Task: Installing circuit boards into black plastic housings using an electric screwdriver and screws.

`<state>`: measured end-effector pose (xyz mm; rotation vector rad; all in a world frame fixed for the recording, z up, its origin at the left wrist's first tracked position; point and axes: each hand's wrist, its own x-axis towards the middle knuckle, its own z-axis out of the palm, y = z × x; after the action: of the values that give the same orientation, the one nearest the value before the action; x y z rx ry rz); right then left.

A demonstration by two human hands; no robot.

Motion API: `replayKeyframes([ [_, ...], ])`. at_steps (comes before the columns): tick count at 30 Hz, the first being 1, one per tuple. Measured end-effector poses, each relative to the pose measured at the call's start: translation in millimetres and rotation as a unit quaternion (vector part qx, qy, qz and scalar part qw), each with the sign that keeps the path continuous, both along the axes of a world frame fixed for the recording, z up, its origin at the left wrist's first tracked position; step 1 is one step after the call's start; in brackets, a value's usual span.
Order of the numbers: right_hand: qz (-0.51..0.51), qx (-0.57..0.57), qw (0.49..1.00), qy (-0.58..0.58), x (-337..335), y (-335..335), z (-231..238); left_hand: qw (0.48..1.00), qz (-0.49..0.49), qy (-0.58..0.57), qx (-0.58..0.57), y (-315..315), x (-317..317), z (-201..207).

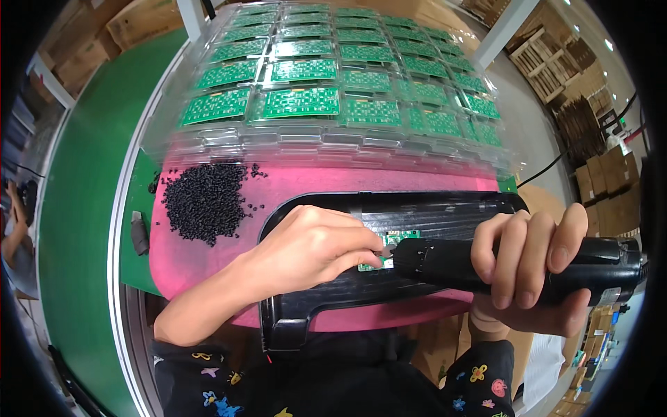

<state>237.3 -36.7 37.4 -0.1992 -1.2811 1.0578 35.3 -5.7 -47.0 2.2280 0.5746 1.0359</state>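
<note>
My right hand (531, 260) grips a black electric screwdriver (604, 267), held level with its tip pointing left at a small green circuit board (394, 243). That board sits in a long black plastic housing (445, 212) lying on a pink mat (313, 184). My left hand (313, 250) rests on the housing, its fingertips pinched right at the screwdriver tip on the board; whether they hold a screw is hidden.
A pile of small black screws (205, 198) lies on the mat's left side. Behind it, clear plastic trays (333, 142) hold several rows of green circuit boards (302, 101). A green conveyor belt (83, 208) runs along the left. Cardboard boxes (604, 174) and wooden pallets (556, 62) stand at right.
</note>
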Motion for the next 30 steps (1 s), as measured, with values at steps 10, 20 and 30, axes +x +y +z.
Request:
replayKeyframes([
  [10,0.025,-0.026,0.997,-0.071,-1.1,8.7,-4.8,0.987,0.044,0.121,-0.091,-0.2,-3.9,-1.9],
  [20,0.02,-0.12,0.984,-0.134,-7.7,26.2,-31.1,0.971,0.15,0.163,-0.09,-4.7,-0.9,4.1],
  [30,0.155,-0.148,0.97,-0.11,-15.5,39.5,-30.4,0.979,0.137,0.13,-0.082,-0.7,-8.3,-5.2],
])
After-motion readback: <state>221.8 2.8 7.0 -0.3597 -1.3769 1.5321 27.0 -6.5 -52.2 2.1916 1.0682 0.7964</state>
